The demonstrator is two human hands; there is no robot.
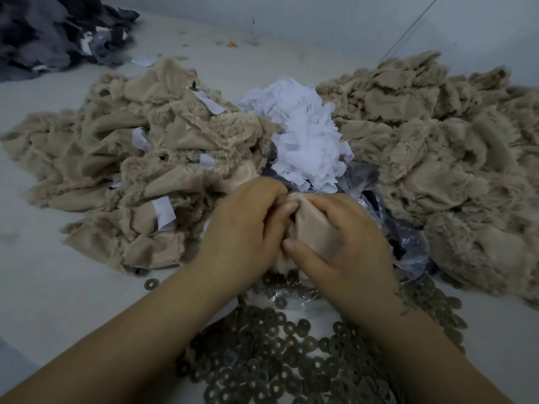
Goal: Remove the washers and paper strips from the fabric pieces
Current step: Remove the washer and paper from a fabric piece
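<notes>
Hands: left hand [246, 228] and right hand [347, 237] both pinching one fabric piece [316, 228].
Done: washers [280, 360] heaped below hands, paper strips [309, 141] piled above.
Left: fabric pile [140, 170] beside left hand, strips showing.

Your left hand [245, 225] and right hand [347, 237] together grip a small beige plush fabric piece [313, 231] above a spread of dark round metal washers [280, 357], just before a heap of white paper strips [306, 135].

Dark grey fabric heap [55, 30] far up and left of the hands, crumpled clear plastic bag [408, 240] just right of the right hand, small orange scrap [232, 44] well beyond them, pale table [43, 287] spreading left of the left hand
</notes>
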